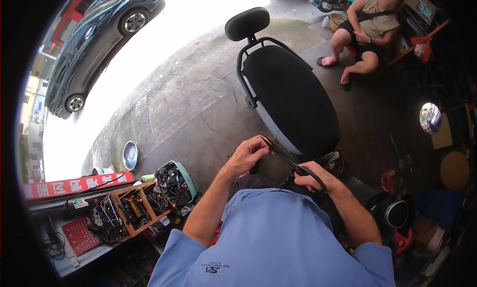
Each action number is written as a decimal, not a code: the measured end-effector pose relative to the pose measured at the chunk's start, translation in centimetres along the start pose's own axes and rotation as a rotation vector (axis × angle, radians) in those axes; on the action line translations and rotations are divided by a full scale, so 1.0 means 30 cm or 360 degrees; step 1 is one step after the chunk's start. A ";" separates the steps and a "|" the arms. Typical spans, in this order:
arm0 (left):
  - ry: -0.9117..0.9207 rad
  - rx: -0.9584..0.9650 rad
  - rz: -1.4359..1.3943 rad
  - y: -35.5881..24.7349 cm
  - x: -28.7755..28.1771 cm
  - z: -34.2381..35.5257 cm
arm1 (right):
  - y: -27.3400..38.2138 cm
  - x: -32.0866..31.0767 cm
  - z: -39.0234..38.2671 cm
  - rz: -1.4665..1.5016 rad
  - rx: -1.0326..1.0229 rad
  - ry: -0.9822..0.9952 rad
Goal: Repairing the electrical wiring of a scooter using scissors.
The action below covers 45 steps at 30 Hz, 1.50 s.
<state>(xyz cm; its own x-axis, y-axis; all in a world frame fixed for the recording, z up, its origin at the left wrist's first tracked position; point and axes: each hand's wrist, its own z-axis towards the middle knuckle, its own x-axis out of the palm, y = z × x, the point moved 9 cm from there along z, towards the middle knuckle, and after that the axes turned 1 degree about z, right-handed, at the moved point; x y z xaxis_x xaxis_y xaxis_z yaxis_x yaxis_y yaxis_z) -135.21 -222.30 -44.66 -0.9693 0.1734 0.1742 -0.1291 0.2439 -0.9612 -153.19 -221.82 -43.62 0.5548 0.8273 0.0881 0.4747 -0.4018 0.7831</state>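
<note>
The right hand [318, 177] has its grip curled round the near end of a dark tool [284, 154]; the left hand [244, 159] has its grip drawn into a pinch, thumb to finger, at the far end; whether a small piece also sits in that pinch, I cannot tell. The tool is between the hands, just beyond the blue shirt [288, 227], probably held at both ends for steadiness and in plain sight; its long axis slants from 4 to 10 o'clock, far end pointing at 10. At 12 stands the black seat [290, 93], its backrest [247, 23] farthest off; at 9 is a loaded basket [188, 176]; at 8 the bench [69, 265], a wooden tray [160, 217] by it, presumably for easy reach; a seated person [380, 23] is at 1, a car [97, 41] at 10, both well apart.
</note>
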 end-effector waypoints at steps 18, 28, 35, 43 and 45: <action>-0.0127 -0.0051 -0.0043 0.097 -0.059 -0.014 | -0.022 -0.021 -0.015 0.0153 -0.0087 -0.0076; -0.0183 -0.0151 -0.0122 0.128 0.005 -0.028 | -0.366 -0.359 0.069 -0.0667 0.0141 -0.1586; -0.0241 -0.0264 -0.0241 0.172 0.040 -0.057 | -0.334 -0.514 0.216 -0.0702 0.0617 -0.1524; -0.0270 -0.0219 -0.0050 0.180 0.030 -0.072 | -0.349 -0.551 0.275 -0.0751 0.0551 -0.1790; -0.0321 -0.0166 0.0043 0.155 0.022 -0.066 | -0.355 -0.545 0.272 -0.0768 0.0536 -0.1868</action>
<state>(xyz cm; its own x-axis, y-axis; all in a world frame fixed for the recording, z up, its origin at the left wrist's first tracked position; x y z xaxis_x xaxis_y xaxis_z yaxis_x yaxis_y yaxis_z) -136.05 -219.17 -48.59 -0.9957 -0.0106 0.0920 -0.0901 0.3410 -0.9357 -161.75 -234.26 -58.42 0.4614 0.1510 -0.8743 0.8429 -0.3822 0.3788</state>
